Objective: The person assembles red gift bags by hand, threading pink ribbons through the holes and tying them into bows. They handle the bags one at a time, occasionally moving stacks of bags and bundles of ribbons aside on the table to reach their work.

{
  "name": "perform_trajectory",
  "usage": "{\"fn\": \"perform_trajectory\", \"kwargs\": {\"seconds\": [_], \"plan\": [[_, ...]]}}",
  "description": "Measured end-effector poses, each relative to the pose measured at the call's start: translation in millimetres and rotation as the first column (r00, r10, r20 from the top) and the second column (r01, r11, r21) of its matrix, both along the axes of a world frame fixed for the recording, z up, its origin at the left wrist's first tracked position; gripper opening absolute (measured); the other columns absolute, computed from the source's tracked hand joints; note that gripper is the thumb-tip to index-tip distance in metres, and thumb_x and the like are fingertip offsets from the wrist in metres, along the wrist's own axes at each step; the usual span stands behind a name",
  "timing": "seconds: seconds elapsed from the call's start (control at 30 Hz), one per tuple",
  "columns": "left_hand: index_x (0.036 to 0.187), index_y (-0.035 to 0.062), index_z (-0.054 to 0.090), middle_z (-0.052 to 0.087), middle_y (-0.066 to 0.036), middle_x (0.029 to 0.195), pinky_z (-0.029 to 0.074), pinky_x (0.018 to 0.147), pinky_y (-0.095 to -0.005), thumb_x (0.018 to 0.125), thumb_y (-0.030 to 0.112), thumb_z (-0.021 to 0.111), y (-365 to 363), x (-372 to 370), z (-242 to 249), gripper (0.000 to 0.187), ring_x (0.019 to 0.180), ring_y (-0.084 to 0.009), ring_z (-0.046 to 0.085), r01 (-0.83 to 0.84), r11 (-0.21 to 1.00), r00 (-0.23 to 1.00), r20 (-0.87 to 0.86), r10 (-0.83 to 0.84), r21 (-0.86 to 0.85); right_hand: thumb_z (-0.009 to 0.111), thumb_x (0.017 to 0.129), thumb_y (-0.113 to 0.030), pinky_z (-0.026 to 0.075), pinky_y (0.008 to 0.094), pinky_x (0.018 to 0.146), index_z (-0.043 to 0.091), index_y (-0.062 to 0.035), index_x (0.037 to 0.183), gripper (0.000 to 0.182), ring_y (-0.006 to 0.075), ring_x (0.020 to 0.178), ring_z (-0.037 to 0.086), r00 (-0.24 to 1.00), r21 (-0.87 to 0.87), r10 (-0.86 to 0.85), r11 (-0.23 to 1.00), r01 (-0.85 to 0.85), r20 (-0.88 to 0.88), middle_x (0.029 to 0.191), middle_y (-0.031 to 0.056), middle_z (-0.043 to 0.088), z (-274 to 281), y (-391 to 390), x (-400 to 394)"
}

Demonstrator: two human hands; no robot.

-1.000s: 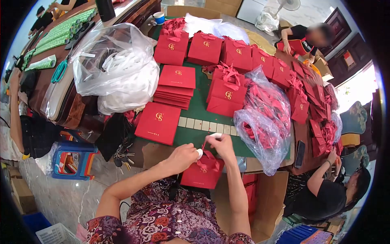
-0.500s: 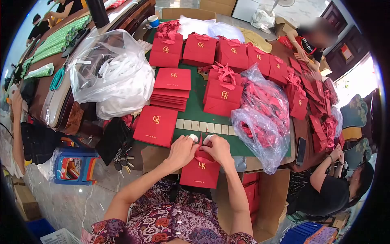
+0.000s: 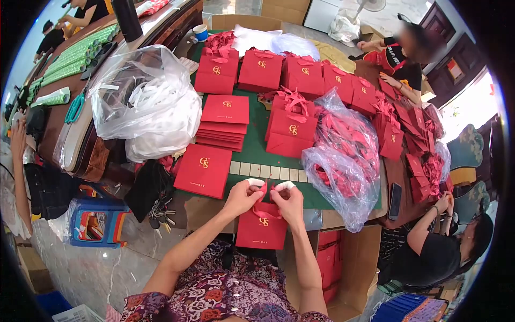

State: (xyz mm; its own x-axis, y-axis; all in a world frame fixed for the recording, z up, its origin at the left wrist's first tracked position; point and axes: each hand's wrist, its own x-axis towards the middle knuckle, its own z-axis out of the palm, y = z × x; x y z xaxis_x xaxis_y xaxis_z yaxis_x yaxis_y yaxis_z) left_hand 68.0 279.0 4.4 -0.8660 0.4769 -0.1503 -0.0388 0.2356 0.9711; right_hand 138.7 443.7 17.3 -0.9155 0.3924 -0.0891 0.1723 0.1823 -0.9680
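The person wears a top (image 3: 225, 290) with a busy flower pattern in purple, red, pink and white, seen at the bottom of the frame. Its sleeves are short, so both arms are bare. The left hand (image 3: 242, 196) and right hand (image 3: 289, 201) have white covers on some fingertips (image 3: 255, 182).

Clear plastic bag of white ribbons (image 3: 145, 102) beside stack of flat red bags (image 3: 224, 122); keys (image 3: 161, 213) below.

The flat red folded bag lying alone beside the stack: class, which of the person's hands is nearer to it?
Left. The left hand is just right of the flat red bag; the right hand sits farther right, beyond it.
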Motion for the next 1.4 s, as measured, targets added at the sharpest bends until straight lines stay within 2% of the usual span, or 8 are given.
{"fn": "perform_trajectory", "kwargs": {"seconds": [0.13,0.37,0.63,0.87,1.03,1.17,1.23,1.4], "plan": [[0.109,-0.0001,0.067,0.072,-0.007,0.087,0.053,0.071,-0.0270,0.087,0.017,0.072,4.7,0.4,-6.8,0.028,0.076,-0.0109,0.067,0.027,0.976,0.982,0.176,-0.066,0.217,0.072,0.085,-0.005,0.053,0.0254,0.066,0.067,0.0007,0.092,0.011,0.0100,0.071,0.066,0.997,0.029,-0.010,0.999,0.013,-0.074,0.079,0.0049,0.071,1.1,-9.1,1.3],[0.102,-0.0013,0.067,0.069,-0.004,0.086,0.052,0.070,-0.0244,0.089,0.010,0.071,7.6,1.0,3.0,0.018,0.077,-0.0089,0.064,0.041,0.993,0.992,0.113,-0.054,0.110,0.067,0.087,-0.001,0.055,0.0260,0.071,0.067,0.0027,0.100,0.013,0.0120,0.078,0.067,0.999,0.124,0.036,0.992,-0.030,-0.041,0.088,0.0068,0.071,14.0,-11.1,6.1],[0.099,-0.0020,0.070,0.073,-0.008,0.085,0.052,0.068,-0.0244,0.089,0.013,0.070,7.6,3.1,-0.3,0.018,0.076,-0.0104,0.067,-0.011,0.967,0.996,0.091,-0.012,0.254,0.073,0.086,-0.010,0.055,0.0268,0.075,0.068,0.0009,0.107,0.024,0.0121,0.080,0.068,0.999,-0.170,-0.011,0.985,0.005,-0.032,0.090,0.0081,0.073,17.8,-6.2,3.9],[0.096,-0.0017,0.072,0.073,-0.003,0.081,0.054,0.067,-0.0237,0.088,0.011,0.071,5.5,9.6,27.1,0.015,0.070,-0.0085,0.068,0.031,0.999,0.995,-0.101,-0.029,0.017,0.073,0.087,-0.014,0.053,0.0255,0.071,0.072,-0.0012,0.096,0.016,0.0102,0.076,0.067,0.997,0.003,0.055,0.998,-0.055,-0.057,0.084,0.0062,0.073,22.7,-5.6,2.9],[0.137,0.0007,0.045,0.062,-0.020,0.124,0.049,0.096,-0.0384,0.075,0.033,0.083,-16.7,17.3,27.5,0.079,0.115,-0.0312,0.062,0.135,0.982,0.960,-0.229,-0.164,-0.134,0.068,0.092,-0.012,0.047,0.0222,0.065,0.070,0.0012,0.094,0.014,0.0059,0.073,0.059,0.987,-0.162,-0.061,0.986,0.037,-0.148,0.079,-0.0002,0.067,29.5,17.1,8.7],[0.138,0.0028,0.038,0.058,-0.016,0.124,0.047,0.099,-0.0362,0.075,0.016,0.083,-26.4,31.7,19.1,0.078,0.118,-0.0231,0.058,0.324,0.945,0.946,0.014,-0.324,-0.037,0.068,0.092,-0.013,0.047,0.0230,0.064,0.070,0.0004,0.094,0.014,0.0053,0.072,0.059,0.987,-0.151,-0.095,0.986,0.075,-0.129,0.078,-0.0002,0.067,28.9,24.4,6.0],[0.136,0.0026,0.039,0.058,-0.016,0.123,0.047,0.099,-0.0362,0.076,0.013,0.082,-28.4,39.6,22.9,0.075,0.117,-0.0223,0.058,0.309,0.951,0.951,0.021,-0.309,0.019,0.069,0.091,-0.015,0.047,0.0243,0.063,0.071,-0.0001,0.093,0.015,0.0048,0.069,0.058,0.994,0.048,-0.035,0.998,0.040,-0.100,0.075,-0.0004,0.067,27.8,27.5,-1.2],[0.132,0.0018,0.039,0.059,-0.015,0.122,0.047,0.099,-0.0364,0.078,0.009,0.079,-44.8,44.7,29.6,0.067,0.116,-0.0221,0.058,0.369,0.929,0.930,0.024,-0.368,-0.030,0.071,0.089,-0.018,0.046,0.0248,0.060,0.072,-0.0003,0.091,0.018,0.0055,0.065,0.057,0.968,0.002,-0.073,0.997,0.076,-0.239,0.069,-0.0001,0.065,16.1,34.5,-22.4]]}}
